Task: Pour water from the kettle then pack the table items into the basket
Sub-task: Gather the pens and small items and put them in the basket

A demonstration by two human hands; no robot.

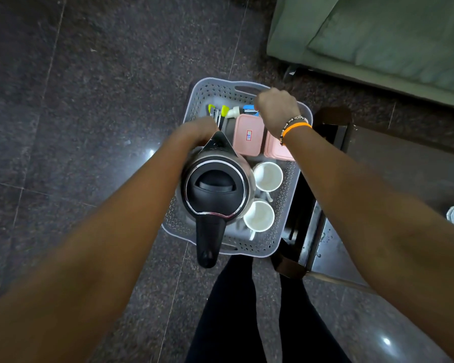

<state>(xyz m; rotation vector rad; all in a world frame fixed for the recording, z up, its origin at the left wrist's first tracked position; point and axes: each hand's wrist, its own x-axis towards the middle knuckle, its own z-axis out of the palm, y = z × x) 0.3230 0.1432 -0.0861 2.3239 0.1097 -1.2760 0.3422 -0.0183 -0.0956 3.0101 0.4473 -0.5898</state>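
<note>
item: grey perforated basket (286,195), rectangular, long axis running away from the person, seen from straight above over a dark speckled floor (89,100). it looks carried rather than set down, though what bears its underside is hidden.

contents: electric kettle (216,187), steel body with black lid, in the near left part, spout toward the far end, black handle jutting past the near rim toward the person's legs. two white cups (268,176), mouths up, just right of the kettle, one beyond the other. two pink lidded boxes (248,134) side by side in the far half. small tools with yellow-green tips (215,110) and a blue item (249,108) at the far end, too small to name.

left hand (197,132): at the far left rim, just beyond the kettle spout, fingers curled down out of sight; likely gripping the rim, but the hold itself cannot be told.

right hand (278,107): at the far right rim beside the handle slot, knuckles up, fingers curled under; orange band and beads on the wrist. hold likewise hidden.

judgement: packing looks complete, with the kettle's weight on the near left, nearer the left hand.

room: dark tabletop (333,142) edge just right of the basket; green sofa (378,43) far right; open floor to the left.
</note>
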